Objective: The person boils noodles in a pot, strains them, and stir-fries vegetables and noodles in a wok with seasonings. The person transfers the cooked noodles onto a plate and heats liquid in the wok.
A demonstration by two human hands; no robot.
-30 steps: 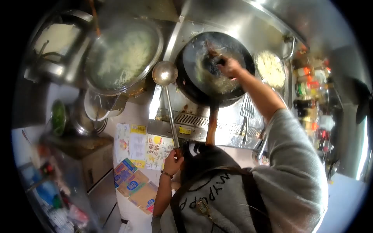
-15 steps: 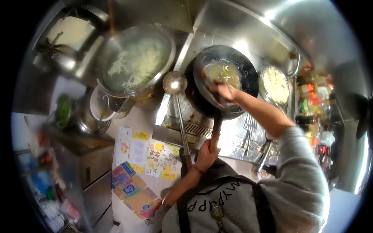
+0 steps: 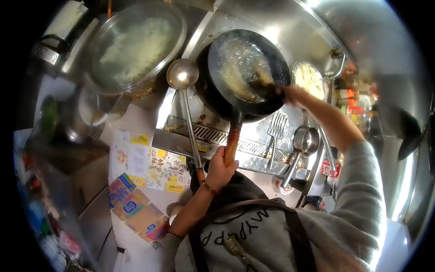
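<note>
My left hand [image 3: 221, 170] is wrapped around the wooden handle [image 3: 233, 138] of a black wok [image 3: 226, 90], which sits tilted on the stove. At the wok's right rim, my right hand [image 3: 294, 96], a little blurred, closes on a brown brush [image 3: 263, 77]. Its head touches the wok's inside, among foamy, cloudy liquid [image 3: 233, 68]. Much of the brush is hidden or smeared by motion. A long-handled ladle [image 3: 183, 75] lies left of the wok, its handle running down close to my left hand.
At upper left stands a steaming pot of noodles [image 3: 136, 50]. Right of the wok are a slotted spatula [image 3: 277, 124], a small metal scoop [image 3: 306, 139] and a bowl of pale shreds [image 3: 308, 77]. Bottles [image 3: 358, 109] line the right side. Flattened cardboard [image 3: 136, 208] lies at lower left.
My right hand has moved from over the wok's middle to its right rim, and the brush now shows. The view has shifted. My left hand keeps its hold on the handle.
</note>
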